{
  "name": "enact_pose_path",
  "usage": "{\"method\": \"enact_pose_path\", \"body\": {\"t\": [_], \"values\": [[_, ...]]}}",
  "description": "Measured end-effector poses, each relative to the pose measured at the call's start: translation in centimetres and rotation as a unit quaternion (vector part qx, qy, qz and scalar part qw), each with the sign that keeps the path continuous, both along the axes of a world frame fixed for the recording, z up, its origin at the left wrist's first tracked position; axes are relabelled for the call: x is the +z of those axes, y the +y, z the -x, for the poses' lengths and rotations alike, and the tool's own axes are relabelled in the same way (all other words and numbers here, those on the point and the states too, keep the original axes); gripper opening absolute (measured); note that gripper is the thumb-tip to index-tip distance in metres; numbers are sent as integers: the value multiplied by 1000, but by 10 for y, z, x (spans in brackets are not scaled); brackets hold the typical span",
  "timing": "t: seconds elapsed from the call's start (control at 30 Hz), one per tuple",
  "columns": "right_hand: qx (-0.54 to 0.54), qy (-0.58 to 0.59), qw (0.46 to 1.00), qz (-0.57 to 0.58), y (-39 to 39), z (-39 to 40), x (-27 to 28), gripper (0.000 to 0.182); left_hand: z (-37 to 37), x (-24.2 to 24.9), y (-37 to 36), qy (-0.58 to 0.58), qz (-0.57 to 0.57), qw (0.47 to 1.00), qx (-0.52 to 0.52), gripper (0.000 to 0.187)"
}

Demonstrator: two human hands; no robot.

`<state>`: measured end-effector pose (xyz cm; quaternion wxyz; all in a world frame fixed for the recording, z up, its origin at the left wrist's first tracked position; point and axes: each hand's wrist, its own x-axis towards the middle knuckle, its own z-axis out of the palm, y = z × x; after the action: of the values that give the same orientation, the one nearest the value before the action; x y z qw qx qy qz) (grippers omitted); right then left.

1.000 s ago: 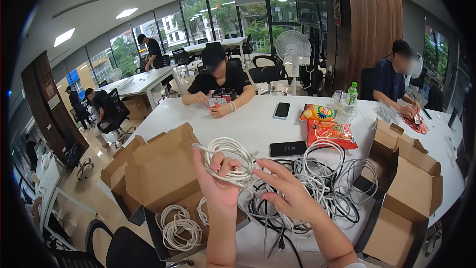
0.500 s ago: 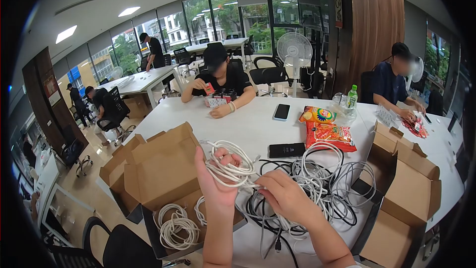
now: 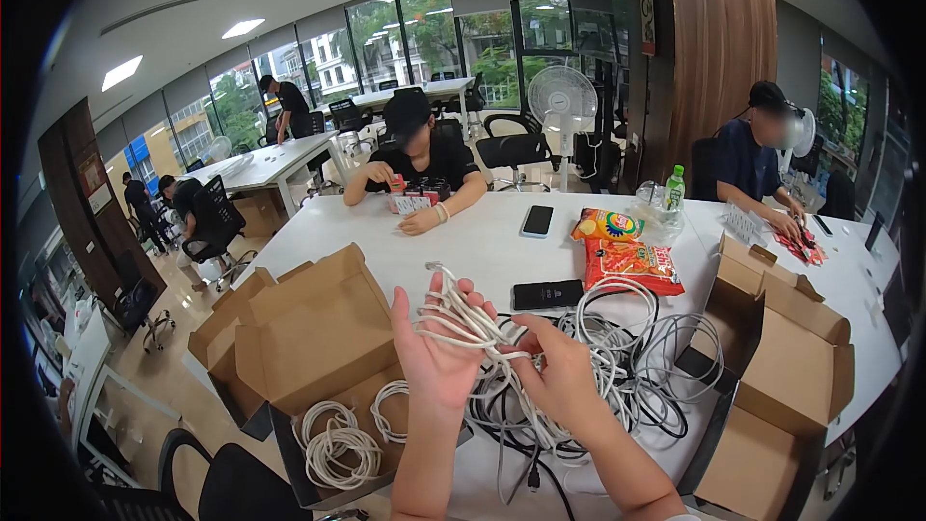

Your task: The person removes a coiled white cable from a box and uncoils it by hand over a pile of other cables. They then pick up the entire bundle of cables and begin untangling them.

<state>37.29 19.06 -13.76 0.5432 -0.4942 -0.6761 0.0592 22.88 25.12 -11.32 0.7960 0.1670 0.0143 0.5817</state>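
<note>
A loosely bundled white cable (image 3: 465,314) lies across the palm of my left hand (image 3: 439,357), whose fingers curl around the loops while the thumb sticks up. My right hand (image 3: 555,371) pinches the same cable at the bundle's right end. Below and right of it, a tangled heap of white, grey and black cables (image 3: 627,367) spreads over the white table (image 3: 405,265). On the left, an open cardboard box (image 3: 313,318) contains a coiled white cable (image 3: 338,446) and a second white coil (image 3: 388,410), partly hidden by my left forearm.
Another open cardboard box (image 3: 786,357) stands to the right. Beyond the cables lie a black phone (image 3: 548,295), a second phone (image 3: 537,221), snack bags (image 3: 632,265) and a green bottle (image 3: 674,188). One person (image 3: 424,159) sits opposite, another (image 3: 757,159) at the right.
The round coil in my left hand has turned into a longer, narrower bundle. My right hand has come up closer to the left, gripping the cable. The view has shifted slightly.
</note>
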Motion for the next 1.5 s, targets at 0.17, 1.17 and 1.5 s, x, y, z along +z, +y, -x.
{"method": "enact_pose_path", "body": {"t": [0.17, 1.17, 1.5], "values": [[72, 88, 991, 74, 3, -7, -4, 39, -2, 5, -5, 17, -19, 998, 58, 56], [271, 313, 879, 236, -3, -11, -1, 16, -1, -2, 3, -49, -123, 991, 15, 57], [175, 338, 920, 91, -9, -8, 3, 13, 0, -5, 1, 11, -164, 986, 27, 43]]}}
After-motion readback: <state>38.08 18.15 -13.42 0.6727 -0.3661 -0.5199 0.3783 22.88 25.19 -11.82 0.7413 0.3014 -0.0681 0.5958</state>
